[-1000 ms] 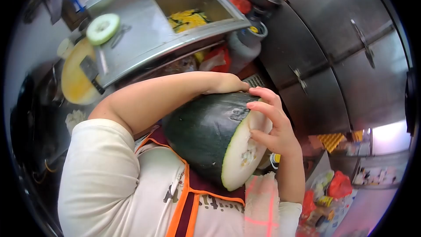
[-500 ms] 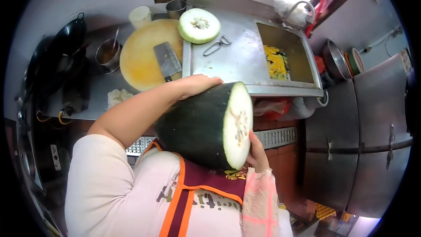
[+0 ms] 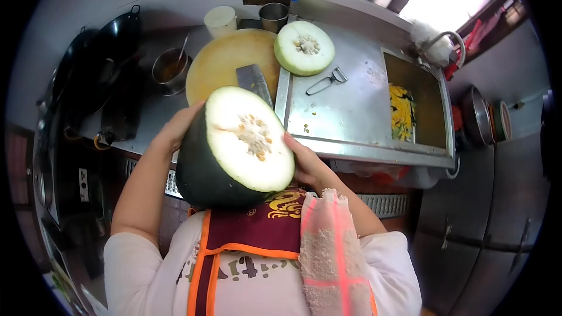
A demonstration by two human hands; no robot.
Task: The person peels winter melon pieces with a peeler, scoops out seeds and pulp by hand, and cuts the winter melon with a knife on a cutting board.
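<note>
A big cut winter melon (image 3: pixel 193 169), dark green outside with white flesh and a seedy core, is held up against my apron. Its cut face tilts up toward me. My left hand (image 3: pixel 179 127) wraps its left side, and my right hand (image 3: pixel 305 161) grips the right edge of the cut face. Beyond it, a cleaver (image 3: pixel 253 82) lies on the round cutting board (image 3: pixel 211 61), its handle hidden by the melon. A pale-rinded slice of winter melon (image 3: pixel 287 61) rests on the metal counter, with a peeler (image 3: pixel 328 82) in front of it.
On the right, a sink (image 3: pixel 430 88) holds yellow and dark green scraps (image 3: pixel 401 111). A pot with a spoon (image 3: pixel 171 70) stands left of the board, woks (image 3: pixel 120 35) farther left. A white tub (image 3: pixel 220 20) and a metal pot (image 3: pixel 273 16) stand behind. Steel cabinets (image 3: pixel 456 193) are at right.
The melon has swung left, its cut face turning from the right side to face me. My left hand has moved from its top to its left side. The view has shifted left.
</note>
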